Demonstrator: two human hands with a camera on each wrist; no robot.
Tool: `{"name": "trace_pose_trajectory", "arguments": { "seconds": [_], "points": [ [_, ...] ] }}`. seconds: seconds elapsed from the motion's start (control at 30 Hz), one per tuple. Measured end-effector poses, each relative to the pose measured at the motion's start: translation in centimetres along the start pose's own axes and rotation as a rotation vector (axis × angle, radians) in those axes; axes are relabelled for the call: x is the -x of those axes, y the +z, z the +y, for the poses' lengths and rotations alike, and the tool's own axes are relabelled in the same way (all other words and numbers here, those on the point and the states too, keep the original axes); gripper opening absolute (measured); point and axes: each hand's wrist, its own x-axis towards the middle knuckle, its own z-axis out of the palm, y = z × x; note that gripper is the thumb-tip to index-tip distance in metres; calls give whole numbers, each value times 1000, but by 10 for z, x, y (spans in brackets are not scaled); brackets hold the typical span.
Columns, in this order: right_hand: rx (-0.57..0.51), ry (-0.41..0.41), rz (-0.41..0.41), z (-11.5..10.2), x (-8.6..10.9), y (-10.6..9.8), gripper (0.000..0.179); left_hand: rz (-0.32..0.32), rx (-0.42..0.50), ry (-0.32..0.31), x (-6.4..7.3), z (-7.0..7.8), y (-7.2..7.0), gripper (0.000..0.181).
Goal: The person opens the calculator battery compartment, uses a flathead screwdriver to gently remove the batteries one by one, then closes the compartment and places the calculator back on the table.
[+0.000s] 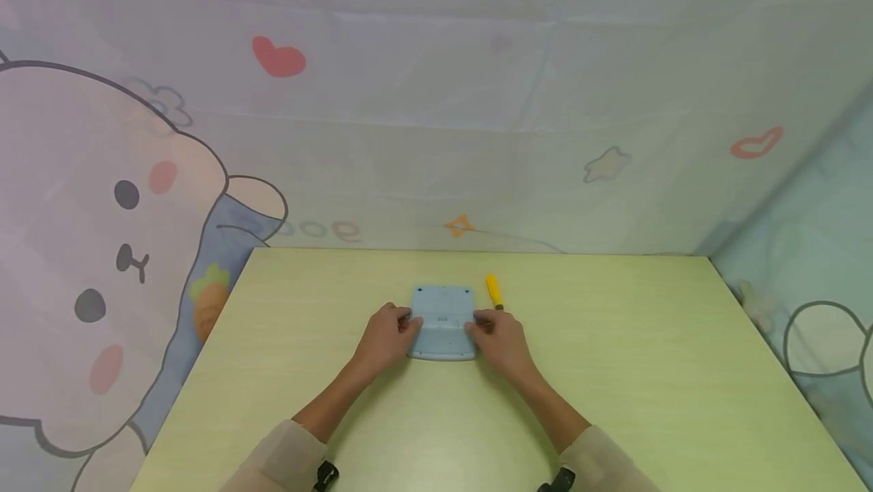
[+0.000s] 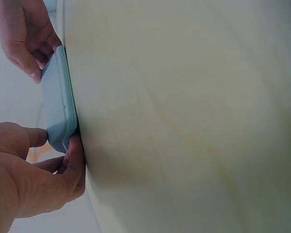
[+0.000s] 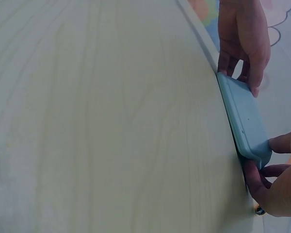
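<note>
A light blue calculator [image 1: 442, 339] lies back side up near the middle of the table, with small dark spots at its far corners and a small latch in the centre. My left hand [image 1: 390, 336] pinches its left edge, the thumb on top and the fingers beneath, as the left wrist view shows. At the opposite edge my right hand [image 1: 503, 342] pinches it likewise, and in the right wrist view its fingertips are under the calculator [image 3: 248, 124]. The keys side faces down and is hidden.
A screwdriver with a yellow handle [image 1: 494, 289] lies just beyond my right hand, its front part hidden. The pale wooden table [image 1: 614, 371] ends at a cloth backdrop [image 1: 436, 173] printed with hearts and a cartoon animal.
</note>
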Motion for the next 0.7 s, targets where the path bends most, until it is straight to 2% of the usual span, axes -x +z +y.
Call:
{"name": "trace_pose_trajectory", "arguments": {
  "seconds": [0.37, 0.7],
  "points": [
    [14, -7, 5, 3, -1, 0, 35, -14, 3, -9, 1, 3, -1, 41],
    [25, -6, -5, 1, 2, -1, 36, -23, -30, -5, 1, 5, -2, 41]
  ]
}}
